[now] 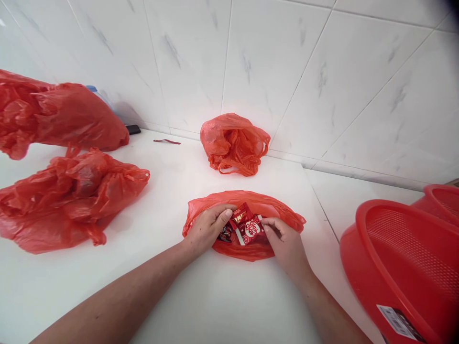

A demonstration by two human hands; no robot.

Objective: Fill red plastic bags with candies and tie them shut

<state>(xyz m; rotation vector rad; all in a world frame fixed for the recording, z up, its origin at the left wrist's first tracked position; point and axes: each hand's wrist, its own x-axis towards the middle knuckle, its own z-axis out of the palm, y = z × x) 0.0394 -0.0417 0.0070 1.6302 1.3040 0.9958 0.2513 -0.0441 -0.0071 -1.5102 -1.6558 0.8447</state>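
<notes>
An opened red plastic bag (247, 197) lies on the white table in front of me, with small wrapped snacks inside. My left hand (208, 230) reaches into its left side, thumb and forefinger closed at the edge of a small shiny red packet (241, 215) with gold lettering. Between thumb and fingers, my right hand (287, 239) pinches the right corner of a red-and-white snack packet (251, 231). Below my left fingers sits a dark wrapped piece (225, 233), partly covered. The bag's lower contents are hidden.
A crumpled red bag (234, 143) stands against the tiled wall. Two full red bags, one nearer (71, 200) and one farther (79, 114), lie at left, beside a black object (134, 129). A thin red strip (167, 141) lies behind. Red plastic baskets (366, 248) occupy the right.
</notes>
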